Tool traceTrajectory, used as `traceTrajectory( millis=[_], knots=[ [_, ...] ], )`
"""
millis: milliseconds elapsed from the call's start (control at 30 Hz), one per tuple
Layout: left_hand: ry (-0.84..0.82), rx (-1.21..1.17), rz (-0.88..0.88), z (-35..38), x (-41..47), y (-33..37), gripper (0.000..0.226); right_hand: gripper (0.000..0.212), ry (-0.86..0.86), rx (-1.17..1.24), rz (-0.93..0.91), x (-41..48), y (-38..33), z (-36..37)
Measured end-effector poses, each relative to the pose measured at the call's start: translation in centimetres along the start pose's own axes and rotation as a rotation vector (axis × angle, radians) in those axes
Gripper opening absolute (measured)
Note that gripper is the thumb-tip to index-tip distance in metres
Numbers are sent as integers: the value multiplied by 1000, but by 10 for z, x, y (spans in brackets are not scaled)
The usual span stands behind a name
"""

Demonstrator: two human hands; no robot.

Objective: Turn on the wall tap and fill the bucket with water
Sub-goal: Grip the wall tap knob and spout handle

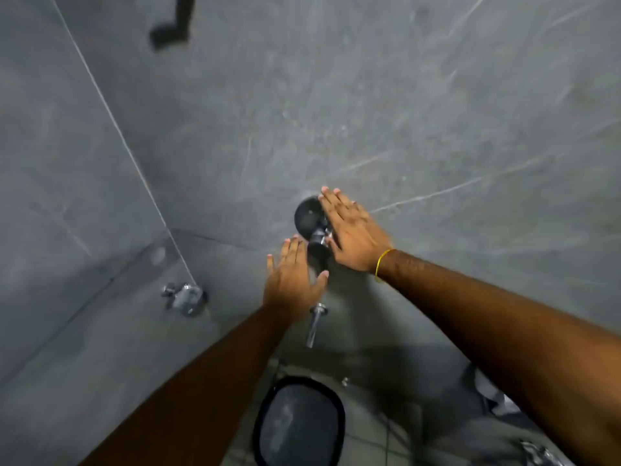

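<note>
Two hands, both flat and fingers spread: left hand (291, 280), right hand (349, 230) flanking one black tap knob (317, 252). One spout (314, 326), one bucket (299, 423) at 6 o'clock.

A black-rimmed bucket (299, 423) stands on the grey tiled floor (369, 442) below the wall.

Both arms outstretched; left hand (291, 279) and right hand (349, 232) flat, fingers extended, seemingly gripping nothing.
</note>
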State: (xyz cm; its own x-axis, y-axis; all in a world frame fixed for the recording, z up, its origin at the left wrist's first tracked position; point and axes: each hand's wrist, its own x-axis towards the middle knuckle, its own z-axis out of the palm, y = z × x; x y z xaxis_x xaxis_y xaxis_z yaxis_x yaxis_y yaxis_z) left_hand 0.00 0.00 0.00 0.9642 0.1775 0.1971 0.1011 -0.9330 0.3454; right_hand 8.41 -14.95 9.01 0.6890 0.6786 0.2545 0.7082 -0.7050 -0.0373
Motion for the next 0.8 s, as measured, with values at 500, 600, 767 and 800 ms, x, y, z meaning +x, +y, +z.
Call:
traceTrajectory(
  millis=[500, 600, 767, 800],
  knots=[
    [-174, -490, -312, 79, 37, 16, 63, 76, 81, -73, -209, 37, 29, 51],
    [-182, -486, -302, 72, 33, 14, 59, 78, 69, -74, -206, 36, 29, 51],
    [-169, -464, -235, 62, 27, 11, 50, 84, 43, -85, -214, 38, 29, 51],
    [-180, -459, -232, 61, 27, 10, 51, 83, 49, -90, -212, 38, 29, 51]
  ],
)
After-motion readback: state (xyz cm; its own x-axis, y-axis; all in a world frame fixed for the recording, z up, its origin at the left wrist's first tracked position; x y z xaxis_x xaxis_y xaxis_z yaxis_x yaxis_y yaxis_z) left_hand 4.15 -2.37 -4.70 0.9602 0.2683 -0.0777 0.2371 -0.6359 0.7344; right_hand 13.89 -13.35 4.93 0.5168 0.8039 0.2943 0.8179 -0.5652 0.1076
